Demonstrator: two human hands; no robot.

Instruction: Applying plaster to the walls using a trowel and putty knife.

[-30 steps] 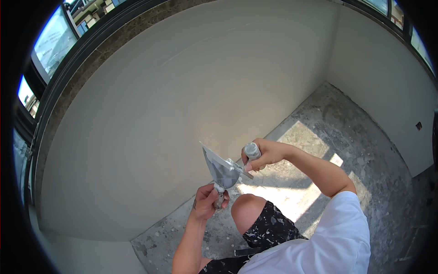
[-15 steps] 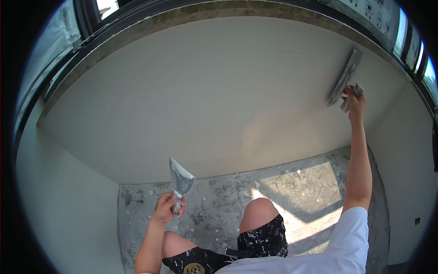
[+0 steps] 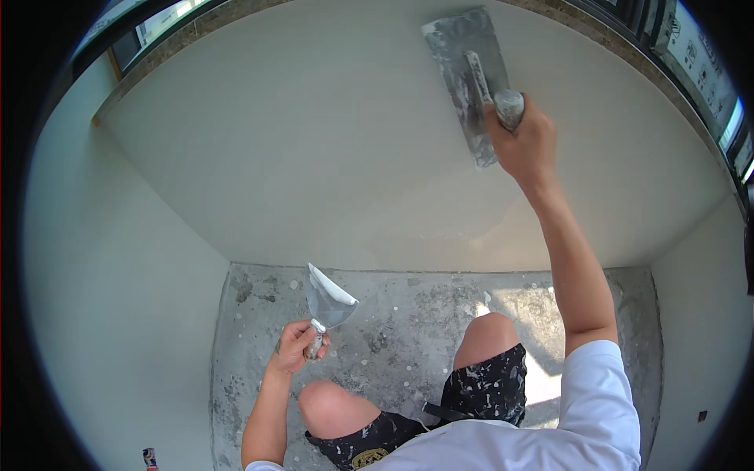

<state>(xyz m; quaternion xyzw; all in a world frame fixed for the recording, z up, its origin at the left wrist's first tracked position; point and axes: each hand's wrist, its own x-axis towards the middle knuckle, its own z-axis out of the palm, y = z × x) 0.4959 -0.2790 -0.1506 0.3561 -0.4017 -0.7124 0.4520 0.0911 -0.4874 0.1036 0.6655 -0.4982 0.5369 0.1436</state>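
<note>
My right hand (image 3: 528, 145) is closed round the rounded handle of a rectangular plastering trowel (image 3: 459, 67). The trowel's grey, smeared blade lies close along the upper part of the pale wall (image 3: 314, 149) in front of me; whether its whole face touches cannot be told. Lower left, my left hand (image 3: 297, 345) grips the handle of a putty knife (image 3: 328, 302) with a wide, flared blade tilted upward. A strip of white paste sits along that blade's far edge. The putty knife is held above the floor, apart from the wall.
A brownish sill (image 3: 192, 31) and dark window frames run along the wall's top. Side walls stand at left (image 3: 118, 259) and right (image 3: 699, 314). The grey concrete floor (image 3: 267, 314) is spotted with white, with sunlight at right. A small dark-and-red object (image 3: 150, 458) shows lower left.
My right hand has swept the trowel left along the wall, and its blade now shows broad instead of nearly edge-on. My left hand still holds the putty knife. The whole view has shifted.
</note>
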